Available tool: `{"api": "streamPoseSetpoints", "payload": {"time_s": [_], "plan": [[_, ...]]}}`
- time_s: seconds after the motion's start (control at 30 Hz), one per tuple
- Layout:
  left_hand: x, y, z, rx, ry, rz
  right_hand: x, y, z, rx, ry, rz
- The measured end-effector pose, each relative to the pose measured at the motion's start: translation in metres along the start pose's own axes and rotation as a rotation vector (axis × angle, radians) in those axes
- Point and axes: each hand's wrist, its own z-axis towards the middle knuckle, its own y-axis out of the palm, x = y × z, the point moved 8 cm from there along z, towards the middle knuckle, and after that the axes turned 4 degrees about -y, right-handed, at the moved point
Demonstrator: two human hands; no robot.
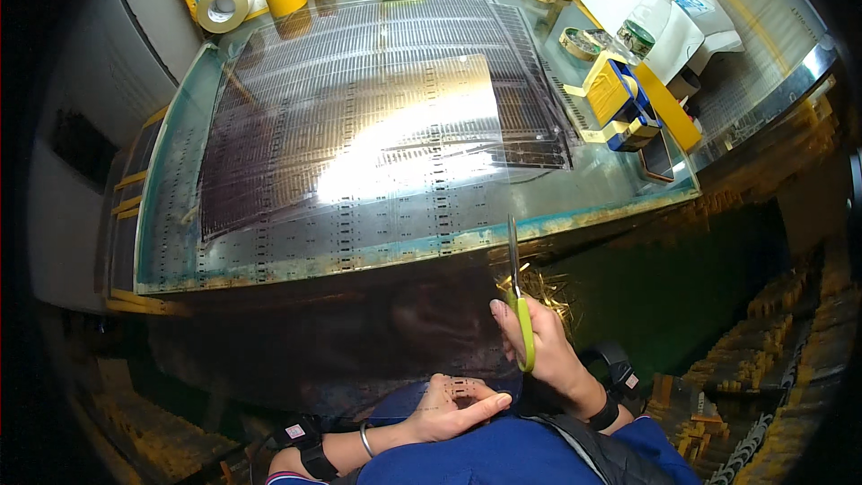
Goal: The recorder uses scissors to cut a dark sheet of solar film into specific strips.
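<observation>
My right hand grips a pair of scissors by its lime-green handle. The metal blades point up and away, past the table's near edge, and look closed together. Close to my body, my left hand pinches the edge of a clear plastic film sheet between thumb and fingers. Rows of small black marks run along this film, and some show over my left fingers. From the glass tabletop the film seems to hang over the near edge toward my lap; its lower part is hard to make out against the dark.
Dark striped film sheets lie beneath the clear one. A blue-and-yellow tape dispenser, a phone and a clear bottle stand at the right. Tape rolls line the back left. Thin golden strips lie below the table edge.
</observation>
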Motion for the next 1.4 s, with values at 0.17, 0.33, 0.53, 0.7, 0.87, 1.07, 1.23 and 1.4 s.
{"api": "streamPoseSetpoints", "payload": {"time_s": [0.17,0.33,0.53,0.7,0.87,1.07,1.23,1.4], "plan": [[-0.004,0.003,0.001,-0.030,-0.018,0.043,0.000,-0.001,-0.003,-0.022,0.079,0.072],[-0.006,0.007,0.001,-0.020,-0.010,0.007,-0.003,-0.008,0.008,0.048,0.011,0.066],[-0.010,0.008,0.002,-0.053,0.013,0.049,-0.011,-0.012,0.008,0.042,0.019,0.049],[-0.018,0.010,0.003,-0.070,-0.082,0.076,-0.003,-0.012,0.009,0.044,0.037,0.140],[-0.024,0.015,0.005,-0.107,-0.085,0.126,-0.011,-0.024,0.019,0.141,-0.048,0.114],[-0.036,0.015,0.008,-0.133,-0.109,0.156,-0.016,-0.027,0.016,0.121,0.016,0.140],[-0.040,0.015,0.012,-0.126,-0.131,0.126,-0.015,-0.033,0.028,0.172,-0.047,0.095],[-0.042,0.016,0.011,-0.117,-0.182,0.153,-0.023,-0.043,0.031,0.230,-0.159,0.047]]}}
